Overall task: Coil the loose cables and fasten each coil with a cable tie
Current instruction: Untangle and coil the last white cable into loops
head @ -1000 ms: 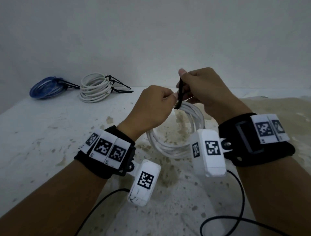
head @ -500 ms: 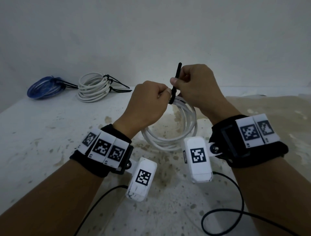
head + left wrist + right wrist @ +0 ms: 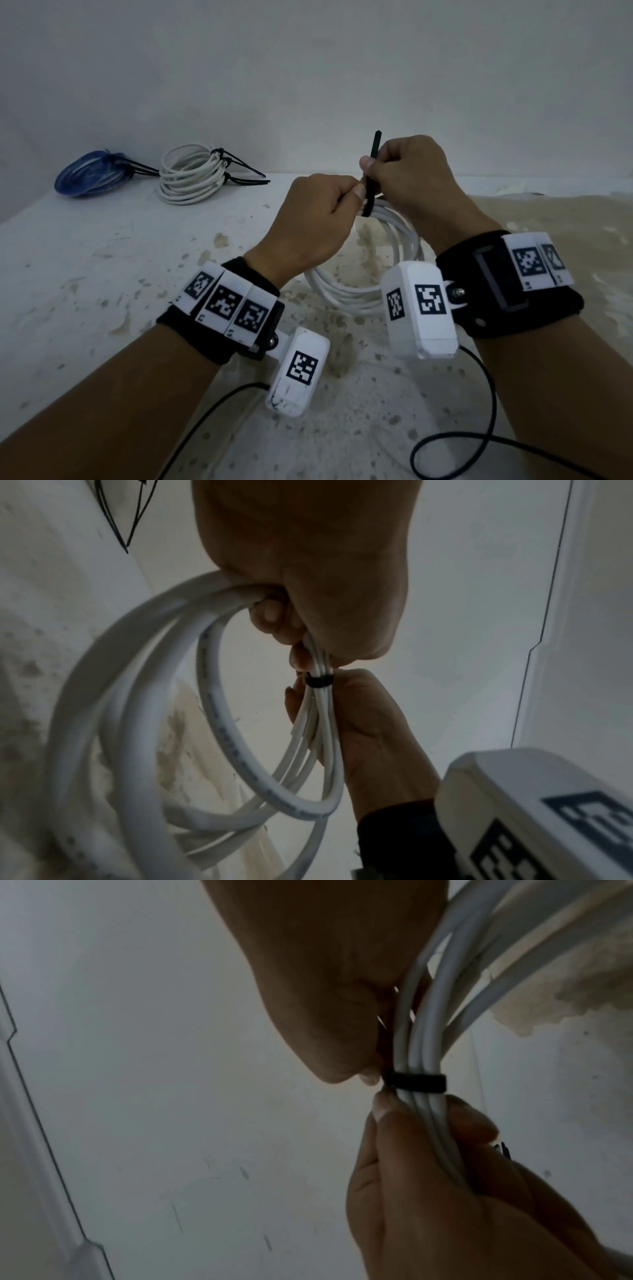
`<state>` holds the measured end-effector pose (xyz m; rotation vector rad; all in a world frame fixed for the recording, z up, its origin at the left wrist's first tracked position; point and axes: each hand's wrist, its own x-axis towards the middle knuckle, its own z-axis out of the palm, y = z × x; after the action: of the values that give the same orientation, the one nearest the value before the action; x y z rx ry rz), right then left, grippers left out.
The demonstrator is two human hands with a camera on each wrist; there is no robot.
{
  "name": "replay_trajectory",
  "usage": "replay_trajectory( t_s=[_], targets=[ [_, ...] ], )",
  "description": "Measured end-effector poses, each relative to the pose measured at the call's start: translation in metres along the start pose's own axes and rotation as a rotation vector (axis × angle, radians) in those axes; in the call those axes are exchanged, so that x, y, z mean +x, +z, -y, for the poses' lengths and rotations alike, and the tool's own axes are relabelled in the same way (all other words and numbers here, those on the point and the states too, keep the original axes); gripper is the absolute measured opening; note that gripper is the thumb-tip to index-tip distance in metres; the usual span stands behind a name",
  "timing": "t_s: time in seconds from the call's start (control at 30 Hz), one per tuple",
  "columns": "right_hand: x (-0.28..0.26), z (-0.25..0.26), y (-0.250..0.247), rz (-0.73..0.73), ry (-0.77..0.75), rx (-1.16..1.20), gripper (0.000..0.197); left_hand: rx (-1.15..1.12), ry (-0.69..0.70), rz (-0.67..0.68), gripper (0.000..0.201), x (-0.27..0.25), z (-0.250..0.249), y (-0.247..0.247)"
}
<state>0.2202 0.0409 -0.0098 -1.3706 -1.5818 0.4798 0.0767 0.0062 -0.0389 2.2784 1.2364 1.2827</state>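
One white cable coil [image 3: 370, 274] is hanging in the air just above the counter [image 3: 102, 274], held up between both hands at its top, with its lower loops dropping down behind the wrist cameras. Black cable tie [image 3: 371, 171] is wrapping round the bunched strands at the top of the coil; in the right wrist view the band [image 3: 414, 1081] is sitting snug across the strands, and in the left wrist view it [image 3: 316, 681] is showing as a small dark ring. Tie's free tail is sticking up past the knuckles in the head view. Left hand [image 3: 315, 219] is curling its fingers round the strands right beside the tie, thumb tip pressing near the band. Right hand [image 3: 407, 178] is pinching the tie's tail between thumb and forefinger, while its other fingers are closing on the strands on the other side of the band. Both hands are close together, almost touching at the tie. Farther out, at the back left of the counter near the wall [image 3: 308, 68], a second white coil [image 3: 191, 174] is lying flat with black ties on it, tails pointing right. Just left of it a blue coil [image 3: 90, 174] is lying, also tied in black. Counter surface is looking stained and speckled, with a brownish patch on the right. Black leads [image 3: 479, 428] from the wrist cameras are trailing across the near counter.
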Motion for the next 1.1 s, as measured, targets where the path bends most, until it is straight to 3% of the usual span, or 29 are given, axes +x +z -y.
replay_trajectory(
  t_s=[0.2,0.37,0.43,0.5,0.57,0.63,0.77,0.97,1.1],
  targets=[
    [0.001,-0.016,0.007,0.004,0.099,0.041,0.026,0.035,0.035,0.026,0.041,-0.004,0.008,0.006],
    [0.004,-0.015,0.009,-0.006,0.058,-0.01,0.034,0.031,-0.008,0.094,0.042,0.008,0.013,-0.004],
    [0.0,-0.007,0.006,0.129,0.166,0.179,0.041,0.049,-0.002,0.109,0.04,0.011,0.014,-0.008],
    [-0.008,0.006,0.001,0.356,0.315,0.382,0.055,0.063,0.003,0.115,0.037,0.01,0.016,-0.015],
    [-0.012,0.018,-0.002,0.531,0.334,0.38,0.062,0.064,-0.016,0.119,0.032,0.01,0.015,-0.026],
    [-0.015,0.031,-0.001,0.578,0.303,0.326,0.06,0.04,-0.07,0.111,0.024,0.01,0.012,-0.04],
    [-0.015,0.052,0.012,0.516,0.279,0.388,0.056,-0.098,-0.219,0.063,0.019,0.009,-0.003,-0.072],
    [-0.014,0.09,0.026,0.253,0.382,0.675,0.053,-0.829,-0.575,-0.094,0.033,-0.016,0.007,-0.116],
    [-0.019,0.112,0.056,0.047,0.441,0.805,0.056,-1.16,-0.573,-0.218,0.016,-0.046,0.01,-0.111]
  ],
)
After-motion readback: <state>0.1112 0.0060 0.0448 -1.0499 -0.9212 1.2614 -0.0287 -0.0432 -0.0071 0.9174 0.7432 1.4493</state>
